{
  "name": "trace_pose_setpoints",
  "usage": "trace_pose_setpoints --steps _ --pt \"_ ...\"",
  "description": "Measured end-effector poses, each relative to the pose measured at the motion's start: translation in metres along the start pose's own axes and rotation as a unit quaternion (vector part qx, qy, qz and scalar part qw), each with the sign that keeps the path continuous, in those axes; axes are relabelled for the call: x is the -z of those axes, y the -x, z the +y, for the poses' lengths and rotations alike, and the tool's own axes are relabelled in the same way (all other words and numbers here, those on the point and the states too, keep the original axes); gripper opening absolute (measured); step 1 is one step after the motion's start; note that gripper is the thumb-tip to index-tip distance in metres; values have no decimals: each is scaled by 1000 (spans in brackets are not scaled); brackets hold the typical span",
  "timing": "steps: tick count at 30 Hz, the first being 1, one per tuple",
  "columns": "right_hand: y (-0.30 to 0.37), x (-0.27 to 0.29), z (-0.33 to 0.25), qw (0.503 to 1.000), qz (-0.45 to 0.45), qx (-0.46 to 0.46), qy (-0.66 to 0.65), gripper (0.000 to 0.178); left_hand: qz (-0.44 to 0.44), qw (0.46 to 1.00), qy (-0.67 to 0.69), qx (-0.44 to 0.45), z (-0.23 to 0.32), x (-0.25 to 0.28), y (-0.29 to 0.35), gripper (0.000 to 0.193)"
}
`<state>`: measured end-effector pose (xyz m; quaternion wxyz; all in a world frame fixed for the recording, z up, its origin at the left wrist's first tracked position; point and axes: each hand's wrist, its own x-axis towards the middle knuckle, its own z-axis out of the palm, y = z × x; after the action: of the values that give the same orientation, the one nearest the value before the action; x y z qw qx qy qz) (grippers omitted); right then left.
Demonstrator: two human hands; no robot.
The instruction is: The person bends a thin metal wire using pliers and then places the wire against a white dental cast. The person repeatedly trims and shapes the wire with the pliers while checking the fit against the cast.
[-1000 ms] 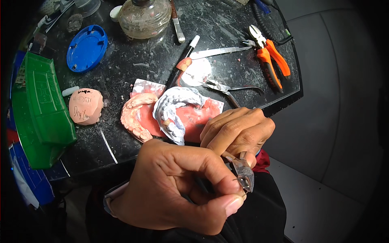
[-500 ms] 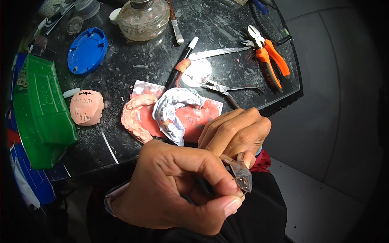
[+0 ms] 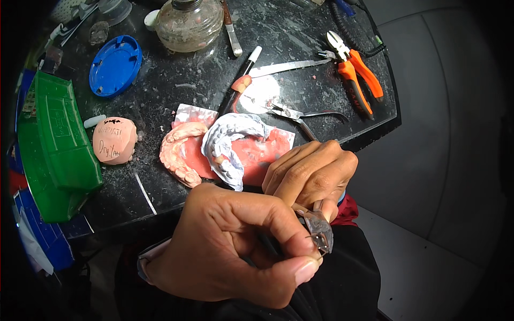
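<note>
Over my lap, my left hand [image 3: 241,243] is closed, thumb and forefinger pinching a short thin wire [image 3: 322,253]. The bent wire lies against the dark metal jaws of a pair of pliers [image 3: 319,227]. Behind it, my right hand [image 3: 316,174] is curled closed round those pliers, whose handles are mostly hidden by my fingers. Beyond my hands on the bench lie a pink dental cast [image 3: 179,155] and a grey-white dental cast [image 3: 222,144], both horseshoe-shaped with teeth. They rest on a red-pink wax sheet [image 3: 262,152].
A round pink plaster block [image 3: 114,140] sits left, beside a green tray [image 3: 56,144] and a blue lid [image 3: 115,66]. Farther back are a glass jar [image 3: 189,27], a knife [image 3: 232,35] and a black marker [image 3: 243,75]. Orange-handled cutters [image 3: 356,75] and small metal pliers [image 3: 305,115] lie right.
Both hands keep their grip on the wire and pliers, almost still. The whole view has shifted very slightly.
</note>
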<state>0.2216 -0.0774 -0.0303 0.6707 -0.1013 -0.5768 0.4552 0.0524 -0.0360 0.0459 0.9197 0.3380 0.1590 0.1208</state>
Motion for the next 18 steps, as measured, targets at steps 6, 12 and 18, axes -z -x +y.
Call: trace_pose_setpoints --steps 6,12,18 --pt "-10 9 -22 990 -42 -122 51 25 34 998 18 -54 -3 -1 4 13" --pt "-13 9 -69 843 65 -194 497 12 73 986 56 -139 -13 3 -2 6" --pt "-11 26 -62 635 66 -256 726 8 127 971 23 -203 -18 5 -8 10"
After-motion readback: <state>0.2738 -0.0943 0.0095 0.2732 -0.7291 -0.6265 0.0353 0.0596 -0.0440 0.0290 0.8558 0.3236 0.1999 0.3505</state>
